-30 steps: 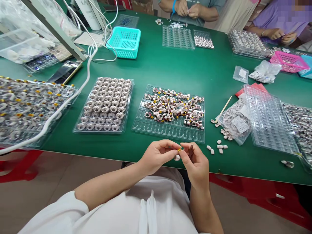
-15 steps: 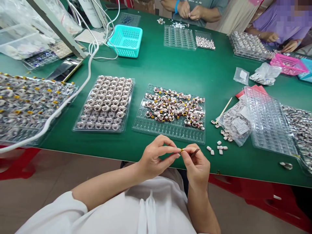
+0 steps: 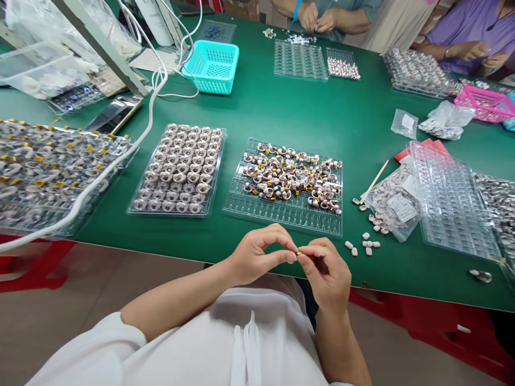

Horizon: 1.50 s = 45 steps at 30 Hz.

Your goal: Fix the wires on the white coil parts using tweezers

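Note:
In front of my body, just over the table's near edge, both hands meet at a tiny part with a gold-yellow bit (image 3: 299, 253). My left hand (image 3: 261, 254) pinches it between thumb and forefinger. On its other side, my right hand (image 3: 328, 273) is closed with its fingertips on the same part. A dark, thin object (image 3: 321, 261) shows a little inside the right fingers; its kind is hidden. Just beyond my hands lies a clear ribbed tray (image 3: 277, 217) with a heap of small pale pieces (image 3: 289, 177) bearing gold tabs and dark red bits.
Left of it stands a tray of pale ring-like shells (image 3: 181, 166). At right are loose pale caps (image 3: 369, 244), a filled plastic bag (image 3: 396, 201) and a clear tray (image 3: 454, 198). A white cable (image 3: 151, 115) crosses the left side. A turquoise basket (image 3: 213, 67) stands behind; two people work across the table.
My fingers have shifted slightly around the tiny part, and the dark thin object in my right hand shows less. The whole view has moved a little. The co-worker at right has raised their hands.

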Tool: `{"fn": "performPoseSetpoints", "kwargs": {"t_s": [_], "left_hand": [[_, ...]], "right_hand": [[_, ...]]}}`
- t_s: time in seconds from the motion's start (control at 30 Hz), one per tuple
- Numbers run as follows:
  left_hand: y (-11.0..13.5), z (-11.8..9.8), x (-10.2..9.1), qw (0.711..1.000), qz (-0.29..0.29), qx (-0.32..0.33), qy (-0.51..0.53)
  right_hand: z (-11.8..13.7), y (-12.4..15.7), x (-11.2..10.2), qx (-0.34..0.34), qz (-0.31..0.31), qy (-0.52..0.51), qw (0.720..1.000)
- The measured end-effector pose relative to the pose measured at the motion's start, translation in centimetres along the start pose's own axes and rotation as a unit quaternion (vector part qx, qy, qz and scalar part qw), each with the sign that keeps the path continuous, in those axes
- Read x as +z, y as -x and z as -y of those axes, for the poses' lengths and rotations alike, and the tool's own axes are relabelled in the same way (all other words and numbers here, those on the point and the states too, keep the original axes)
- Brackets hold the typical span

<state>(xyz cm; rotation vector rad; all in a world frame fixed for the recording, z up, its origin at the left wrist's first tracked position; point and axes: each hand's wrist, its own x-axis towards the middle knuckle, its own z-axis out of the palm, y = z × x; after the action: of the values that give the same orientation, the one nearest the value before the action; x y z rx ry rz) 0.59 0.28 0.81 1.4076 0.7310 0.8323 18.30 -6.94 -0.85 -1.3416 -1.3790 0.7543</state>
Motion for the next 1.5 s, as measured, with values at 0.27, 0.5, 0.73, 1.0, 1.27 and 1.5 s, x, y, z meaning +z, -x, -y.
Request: {"fn": "performPoseSetpoints", "kwargs": {"t_s": [0.27,0.5,0.73,1.0,1.27,1.5], "left_hand": [[-0.6,-0.3,-0.9,0.943,0.166,-0.186,0.218],[-0.2,0.7,-0.6,0.922,0.178,-0.213,0.27],[0.2,-0.1,-0.5,0.995,0.081,-0.058,0.009],[-0.1,0.0,-0.4,0.993,0.069,-0.097,0.026],[-1.2,0.3,0.0,0.945,0.07,-0.211,0.241],[-0.1,1.0,-0.1,0.938,0.095,-0.199,0.267]], "right_hand": [[-0.4,-0.7,0.0,0.117,0.078,-0.198,0.97],[-0.6,-1.7,-0.2,0.241,0.148,-0.28,0.917],[-0.3,-1.3,-0.2,0.229,0.06,-0.157,0.959],[1.2,-0.9,-0.6,0.0,0.091,0.019,0.996],[1.0,-0.1,-0.3,0.005,0.01,-0.016,1.0],[0.7,1.0,0.7,0.096,-0.029,-0.127,0.987]]}}
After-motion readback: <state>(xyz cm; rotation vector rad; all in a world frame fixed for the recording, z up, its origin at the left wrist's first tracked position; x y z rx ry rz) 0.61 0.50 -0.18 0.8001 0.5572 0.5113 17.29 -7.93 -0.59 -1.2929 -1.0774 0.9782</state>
